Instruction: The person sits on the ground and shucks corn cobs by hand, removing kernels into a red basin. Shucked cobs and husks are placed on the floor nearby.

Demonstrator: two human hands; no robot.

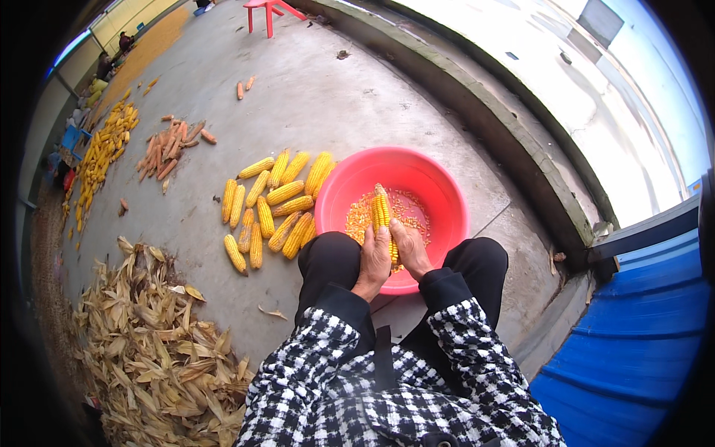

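Both hands grip one ear of yellow corn point(381, 211), which points away from me over a pink plastic basin point(447, 193). My left hand point(375, 258) holds its left side, and my right hand point(409, 249) holds its right side, thumbs close together. Loose corn kernels point(357, 218) cover part of the basin's bottom. The basin stands on the floor between and beyond my knees. Just left of it lies a group of husked corn ears point(285, 191), most with full rows of kernels.
Dry corn husks point(162, 352) are heaped at the lower left. Bare corncobs point(167, 145) and a long pile of corn ears point(106, 151) lie farther left. A red plastic stool point(269, 11) stands ahead. A concrete curb point(503, 123) and blue metal sheeting point(625, 341) are on the right.
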